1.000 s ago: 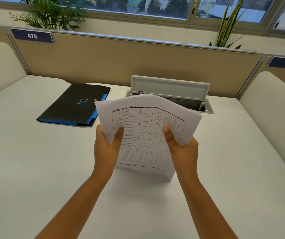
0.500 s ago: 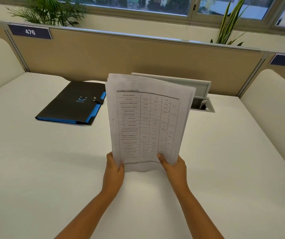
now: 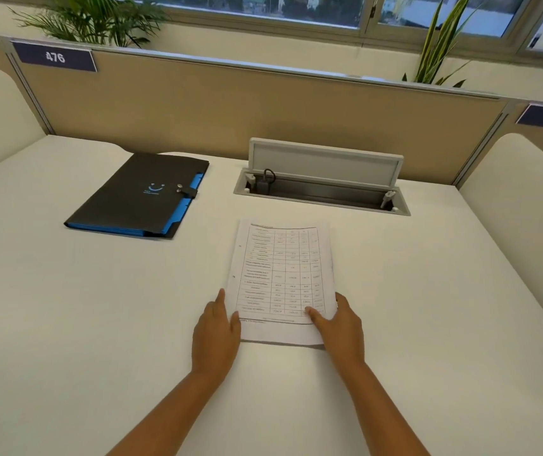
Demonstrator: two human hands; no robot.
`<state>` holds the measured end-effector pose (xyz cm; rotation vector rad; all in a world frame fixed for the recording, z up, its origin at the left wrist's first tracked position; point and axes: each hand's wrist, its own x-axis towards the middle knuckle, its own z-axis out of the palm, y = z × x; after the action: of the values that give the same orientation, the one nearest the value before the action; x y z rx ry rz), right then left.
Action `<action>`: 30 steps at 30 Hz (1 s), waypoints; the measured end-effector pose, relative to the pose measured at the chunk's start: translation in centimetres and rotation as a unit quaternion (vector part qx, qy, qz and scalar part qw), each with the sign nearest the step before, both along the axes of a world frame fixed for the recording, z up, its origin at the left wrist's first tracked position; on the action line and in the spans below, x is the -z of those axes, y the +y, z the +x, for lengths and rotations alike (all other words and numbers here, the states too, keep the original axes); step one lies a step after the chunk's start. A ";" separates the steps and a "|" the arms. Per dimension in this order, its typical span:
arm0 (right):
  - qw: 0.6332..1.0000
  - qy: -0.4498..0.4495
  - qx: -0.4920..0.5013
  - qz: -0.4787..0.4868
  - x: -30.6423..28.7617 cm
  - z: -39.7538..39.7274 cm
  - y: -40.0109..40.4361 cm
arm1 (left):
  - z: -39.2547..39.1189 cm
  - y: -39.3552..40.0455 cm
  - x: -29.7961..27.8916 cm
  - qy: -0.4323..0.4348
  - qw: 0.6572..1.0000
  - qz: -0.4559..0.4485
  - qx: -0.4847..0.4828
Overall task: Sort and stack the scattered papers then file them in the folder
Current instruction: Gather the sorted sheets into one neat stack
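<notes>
A squared stack of white papers [image 3: 283, 274], its top sheet printed with a table, lies flat on the white desk [image 3: 99, 307] in front of me. My left hand [image 3: 215, 334] holds the stack's lower left corner, thumb on the top sheet. My right hand [image 3: 340, 324] grips the lower right corner in the same way. A black folder [image 3: 138, 195] with blue inner dividers and a snap strap lies closed at the back left, apart from the stack.
An open cable hatch [image 3: 322, 189] with a raised grey lid sits in the desk behind the papers. A beige partition [image 3: 263, 110] closes the far edge, with rounded white dividers at both sides. Plants stand behind the partition.
The stack stood upright on its lower edge between my hands; now it lies flat on the desk. Both hands have kept hold of the bottom corners.
</notes>
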<state>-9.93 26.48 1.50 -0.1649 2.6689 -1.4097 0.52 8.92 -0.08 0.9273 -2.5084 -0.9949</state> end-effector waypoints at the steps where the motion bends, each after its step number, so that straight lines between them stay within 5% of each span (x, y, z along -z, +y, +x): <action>1: 1.000 -0.001 -0.001 0.000 0.0 -0.1 0.2 | 0.1 -0.2 0.1 -0.003 1.000 0.004 0.008; 10: 0.999 -0.014 0.005 0.029 0.4 0.6 2.2 | 2.6 -2.2 0.5 -0.094 0.974 -0.054 0.197; 17: 0.999 -0.031 0.014 0.040 0.0 0.6 2.5 | 1.4 -2.0 -0.5 -0.154 0.964 -0.097 0.195; 30: 0.991 0.026 0.006 0.131 0.0 1.1 1.9 | -0.7 -1.9 -1.6 -0.241 0.951 -0.047 0.186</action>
<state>-8.80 28.41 1.47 -0.1616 2.8680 -1.0573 -0.17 6.98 1.54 0.7546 -3.2018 -0.8071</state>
